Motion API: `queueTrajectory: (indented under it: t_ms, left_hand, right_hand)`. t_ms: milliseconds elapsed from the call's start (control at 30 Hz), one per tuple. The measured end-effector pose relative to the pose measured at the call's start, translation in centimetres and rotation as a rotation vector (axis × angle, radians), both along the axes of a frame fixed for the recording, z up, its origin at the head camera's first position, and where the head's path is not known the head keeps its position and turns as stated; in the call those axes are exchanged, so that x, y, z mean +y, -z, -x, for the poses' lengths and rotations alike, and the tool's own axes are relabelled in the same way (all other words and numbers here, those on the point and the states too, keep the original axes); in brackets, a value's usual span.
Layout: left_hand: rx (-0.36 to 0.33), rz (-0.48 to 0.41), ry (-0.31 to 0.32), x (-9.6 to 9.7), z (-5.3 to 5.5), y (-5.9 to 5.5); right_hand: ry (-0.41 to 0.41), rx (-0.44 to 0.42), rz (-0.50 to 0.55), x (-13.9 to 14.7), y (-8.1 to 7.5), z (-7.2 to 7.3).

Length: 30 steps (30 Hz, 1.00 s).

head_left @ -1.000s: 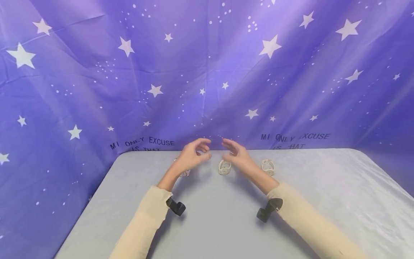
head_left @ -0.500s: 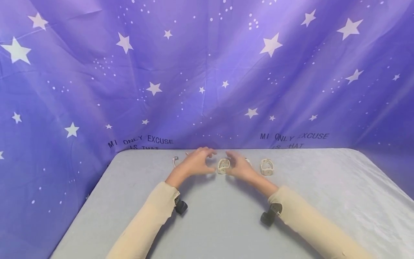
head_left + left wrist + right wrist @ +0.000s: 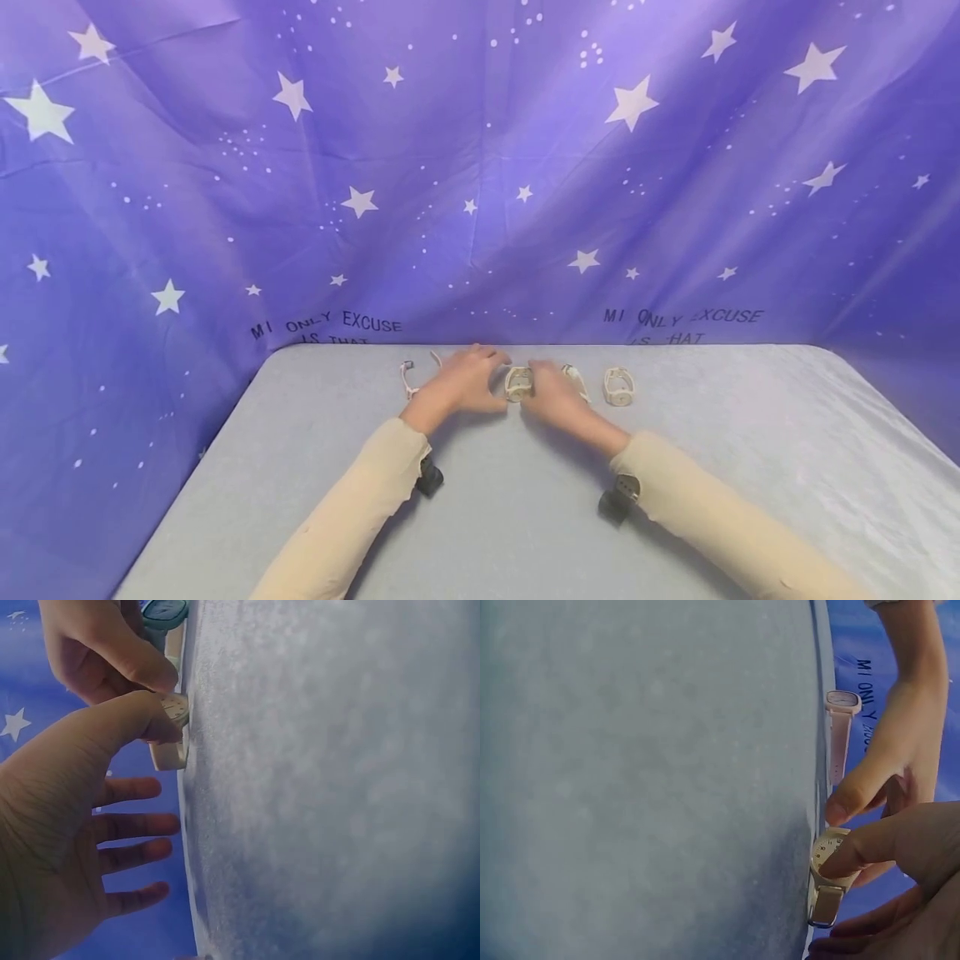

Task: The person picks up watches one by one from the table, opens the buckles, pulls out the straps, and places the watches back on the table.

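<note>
A cream wristwatch (image 3: 515, 384) with a round dial stands on its looped strap between both hands. My right hand (image 3: 557, 396) holds its right side; in the right wrist view the thumb overlaps the dial of that wristwatch (image 3: 826, 850). Left of it, my left hand (image 3: 467, 385) has thumb and fingers spread apart around the near side. The left wrist view shows my left hand (image 3: 71, 795) with its thumb overlapping the wristwatch (image 3: 177, 707) and the other fingers extended. Palms and arms partly hide the neighbouring watches.
A pink wristwatch (image 3: 842, 701) stands left of my left hand. Two more watches stand to the right, a pale one (image 3: 577, 383) beside my right hand and a cream one (image 3: 619, 387) farther out. The grey cloth table (image 3: 510, 517) ends at a starry purple curtain (image 3: 480, 167).
Both hands have come down toward the cream wristwatch, the left moving right and nearer. My right hand's fingers have closed in at the watch's right side. The watches appear in place.
</note>
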<state>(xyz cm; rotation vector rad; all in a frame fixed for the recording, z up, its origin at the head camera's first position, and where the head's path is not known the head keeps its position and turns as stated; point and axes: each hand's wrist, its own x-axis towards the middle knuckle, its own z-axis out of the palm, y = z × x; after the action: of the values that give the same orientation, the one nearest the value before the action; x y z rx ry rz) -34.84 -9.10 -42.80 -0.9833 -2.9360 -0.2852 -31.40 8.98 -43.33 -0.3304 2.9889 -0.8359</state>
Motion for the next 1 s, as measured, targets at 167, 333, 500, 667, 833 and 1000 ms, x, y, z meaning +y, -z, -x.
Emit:
queueTrajectory:
  t_ms: [167,333,500,667,833,1000]
  left_hand:
    - [-0.003,0.032,-0.006,0.5,0.1,0.3]
    - [-0.017,0.044,-0.019,0.7,0.1,0.3]
    - [-0.016,0.043,-0.020,0.7,0.3,0.4]
    - [-0.002,0.034,0.002,0.6,0.4,0.5]
    - [0.006,-0.022,0.039,0.2,0.4,0.6]
    - [-0.015,-0.142,0.059,-0.2,0.5,0.8]
  right_hand:
    - [-0.007,0.035,-0.098,-0.3,0.0,-0.3]
    - [-0.020,0.039,-0.132,-0.4,-0.3,-0.3]
    - [-0.053,0.056,-0.149,-0.2,-0.2,0.1]
    - [-0.092,0.060,-0.131,0.2,-0.3,0.4]
    - [-0.119,0.089,-0.089,0.6,-0.4,0.5]
    - [-0.170,0.184,-0.065,0.9,-0.2,0.3]
